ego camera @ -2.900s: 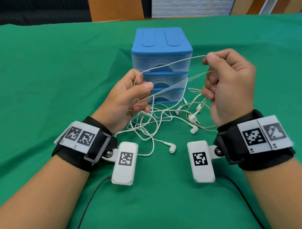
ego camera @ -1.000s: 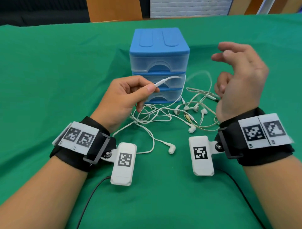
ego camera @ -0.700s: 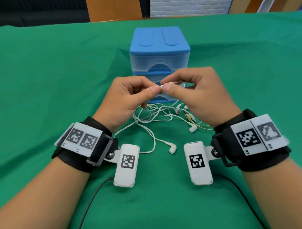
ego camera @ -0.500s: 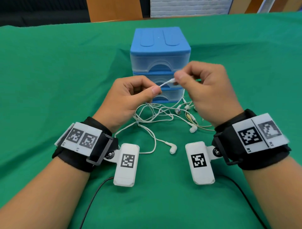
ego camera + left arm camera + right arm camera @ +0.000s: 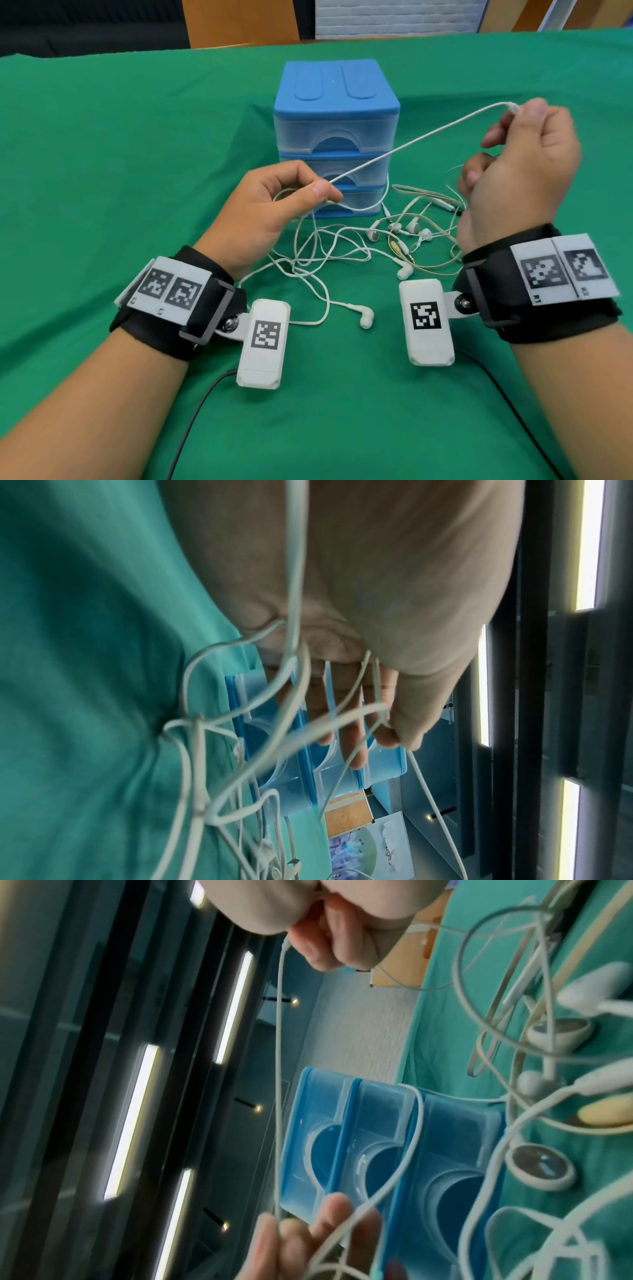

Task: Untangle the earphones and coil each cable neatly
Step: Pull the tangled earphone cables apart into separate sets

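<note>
A tangle of white earphone cables (image 5: 322, 253) lies on the green cloth in front of the drawer unit, with several earbuds (image 5: 365, 317) spread around it. One white cable (image 5: 411, 140) runs taut and slanted between my hands. My right hand (image 5: 520, 113), raised at the right, pinches that cable's plug end between thumb and forefinger (image 5: 308, 942). My left hand (image 5: 308, 192), lower and left of the tangle, pinches the same cable between thumb and fingers (image 5: 394, 731); more loops hang below it. A beige earphone cable (image 5: 428, 195) with a yellowish plug (image 5: 399, 246) lies to the right.
A small blue three-drawer plastic unit (image 5: 335, 113) stands just behind the tangle, its drawers closed. Green cloth (image 5: 120, 154) covers the whole table. Black leads (image 5: 191, 421) trail from the wrist cameras toward the near edge.
My right hand took the cable's plug end from beside my left thumb and drew it up and to the right. The cable slid through my left fingers and now stretches taut.
</note>
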A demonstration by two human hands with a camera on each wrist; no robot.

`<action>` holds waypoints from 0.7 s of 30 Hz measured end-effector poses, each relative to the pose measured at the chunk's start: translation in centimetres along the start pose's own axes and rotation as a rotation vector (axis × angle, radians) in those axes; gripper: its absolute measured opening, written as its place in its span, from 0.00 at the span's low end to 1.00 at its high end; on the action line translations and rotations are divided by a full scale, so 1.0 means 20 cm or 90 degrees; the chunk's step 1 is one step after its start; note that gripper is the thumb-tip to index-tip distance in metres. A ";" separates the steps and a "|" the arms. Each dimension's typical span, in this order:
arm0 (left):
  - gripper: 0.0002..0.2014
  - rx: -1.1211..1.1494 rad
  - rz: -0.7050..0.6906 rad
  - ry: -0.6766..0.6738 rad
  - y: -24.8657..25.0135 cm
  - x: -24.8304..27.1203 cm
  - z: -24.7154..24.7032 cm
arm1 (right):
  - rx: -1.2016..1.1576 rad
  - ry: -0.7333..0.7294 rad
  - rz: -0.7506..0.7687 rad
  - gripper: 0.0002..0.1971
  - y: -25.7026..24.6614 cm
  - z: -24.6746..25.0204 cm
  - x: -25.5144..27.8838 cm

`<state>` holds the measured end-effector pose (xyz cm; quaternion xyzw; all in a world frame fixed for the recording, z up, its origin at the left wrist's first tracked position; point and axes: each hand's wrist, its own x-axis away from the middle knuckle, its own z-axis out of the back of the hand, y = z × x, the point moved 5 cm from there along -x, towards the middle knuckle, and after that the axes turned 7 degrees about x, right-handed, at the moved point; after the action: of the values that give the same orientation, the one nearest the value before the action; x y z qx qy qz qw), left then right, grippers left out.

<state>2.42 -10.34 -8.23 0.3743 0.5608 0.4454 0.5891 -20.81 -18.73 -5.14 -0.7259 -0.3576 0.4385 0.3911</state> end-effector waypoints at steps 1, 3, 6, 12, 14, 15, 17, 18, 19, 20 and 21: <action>0.07 0.011 0.001 -0.007 0.00 0.00 -0.01 | -0.015 0.021 -0.009 0.14 0.00 0.02 -0.01; 0.08 0.031 -0.002 -0.014 -0.01 0.00 -0.01 | -0.033 0.036 -0.025 0.13 0.00 0.03 -0.01; 0.08 0.051 0.000 -0.001 -0.01 0.00 0.00 | 0.008 -0.055 -0.066 0.12 0.01 -0.02 0.02; 0.09 0.100 -0.001 0.052 -0.01 -0.01 0.03 | 0.021 -0.228 -0.024 0.12 -0.03 -0.13 0.09; 0.10 0.107 -0.006 0.067 -0.01 -0.01 0.03 | 0.012 -0.224 0.027 0.15 -0.07 -0.13 0.10; 0.10 0.108 -0.008 0.073 0.00 -0.01 0.03 | 0.008 -0.222 0.054 0.15 -0.09 -0.13 0.11; 0.10 0.118 -0.005 0.089 -0.01 -0.01 0.04 | -0.007 -0.235 0.107 0.16 -0.13 -0.12 0.13; 0.10 0.126 0.002 0.100 -0.01 -0.01 0.04 | -0.018 -0.250 0.128 0.17 -0.15 -0.13 0.14; 0.10 0.135 0.009 0.113 -0.02 -0.01 0.05 | -0.026 -0.266 0.143 0.19 -0.17 -0.13 0.15; 0.10 0.139 0.017 0.126 -0.02 -0.01 0.06 | -0.031 -0.281 0.155 0.20 -0.18 -0.13 0.16; 0.10 0.137 0.025 0.138 -0.02 -0.01 0.07 | -0.034 -0.299 0.167 0.21 -0.20 -0.14 0.18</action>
<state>3.78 -10.56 -8.47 0.3955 0.6583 0.4319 0.4729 -17.74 -14.68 -2.08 -0.6546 -0.3527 0.6323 0.2175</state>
